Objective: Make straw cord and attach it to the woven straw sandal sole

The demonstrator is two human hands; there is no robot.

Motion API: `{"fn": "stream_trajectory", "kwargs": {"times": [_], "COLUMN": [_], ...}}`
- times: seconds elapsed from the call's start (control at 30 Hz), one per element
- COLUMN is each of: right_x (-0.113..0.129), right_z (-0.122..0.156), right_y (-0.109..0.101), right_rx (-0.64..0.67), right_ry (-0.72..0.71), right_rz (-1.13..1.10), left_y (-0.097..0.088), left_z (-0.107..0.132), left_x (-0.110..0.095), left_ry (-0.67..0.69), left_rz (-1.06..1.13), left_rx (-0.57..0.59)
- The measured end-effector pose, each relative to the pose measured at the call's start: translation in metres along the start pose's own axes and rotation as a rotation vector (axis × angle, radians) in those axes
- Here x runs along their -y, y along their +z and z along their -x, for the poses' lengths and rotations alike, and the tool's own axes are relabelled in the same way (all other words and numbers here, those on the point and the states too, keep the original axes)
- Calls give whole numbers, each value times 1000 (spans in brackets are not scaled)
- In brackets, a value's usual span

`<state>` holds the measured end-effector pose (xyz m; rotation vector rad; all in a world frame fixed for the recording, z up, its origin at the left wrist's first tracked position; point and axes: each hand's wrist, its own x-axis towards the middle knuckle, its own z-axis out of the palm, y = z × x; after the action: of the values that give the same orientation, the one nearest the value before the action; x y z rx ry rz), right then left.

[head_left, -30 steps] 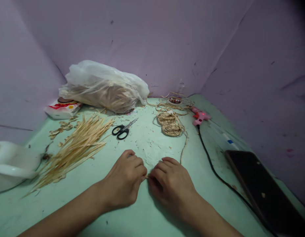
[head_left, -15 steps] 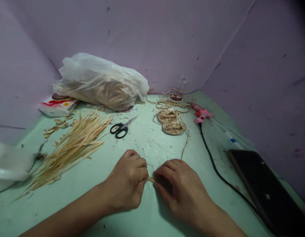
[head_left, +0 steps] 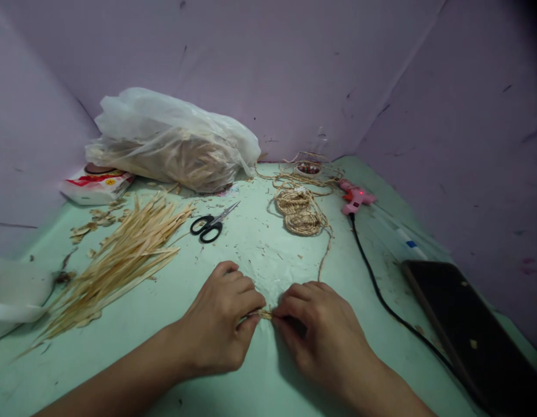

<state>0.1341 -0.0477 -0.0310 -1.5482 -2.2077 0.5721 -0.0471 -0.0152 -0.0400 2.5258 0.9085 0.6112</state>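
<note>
My left hand (head_left: 220,324) and my right hand (head_left: 323,336) rest close together on the green table (head_left: 260,249), knuckles up. Both pinch a short piece of braided straw cord (head_left: 262,314) that shows between the fingertips. A thin straw cord (head_left: 324,255) runs from beyond my right hand back to a coiled bundle of cord (head_left: 300,211). How the pinched piece joins that cord is hidden under my right hand.
A pile of straw strips (head_left: 121,258) lies at left, with black scissors (head_left: 210,225) beside it. A plastic bag of straw (head_left: 173,145) sits at the back. A pink glue gun (head_left: 354,197) with black cable (head_left: 381,295), a dark phone (head_left: 463,330) and a white container (head_left: 12,289) lie around.
My hands have drawn slightly apart, so more of the braided piece shows between them. The camera has tilted, shifting everything on the table a little upward and left.
</note>
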Motion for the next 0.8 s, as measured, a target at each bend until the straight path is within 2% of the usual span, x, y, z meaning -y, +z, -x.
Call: {"fn": "stream_trajectory", "kwargs": {"times": [0.17, 0.33, 0.43, 0.6, 0.8], "right_x": [-3, -16, -21, -20, -17], "right_z": [-1, 3, 4, 1, 0], "right_y": [-7, -35, -45, -35, -27], "right_rx": [70, 204, 263, 253, 227], "right_ry": [11, 120, 120, 30, 1], "right_rz": [6, 19, -8, -43, 17], "left_y": [0, 2, 4, 4, 2], "left_z": [0, 0, 1, 0, 0], "left_x": [1, 1, 2, 3, 1], "left_ry": [49, 72, 83, 83, 87], "left_rz": [10, 38, 42, 50, 48], "left_rx": [-26, -55, -61, -48, -34]}}
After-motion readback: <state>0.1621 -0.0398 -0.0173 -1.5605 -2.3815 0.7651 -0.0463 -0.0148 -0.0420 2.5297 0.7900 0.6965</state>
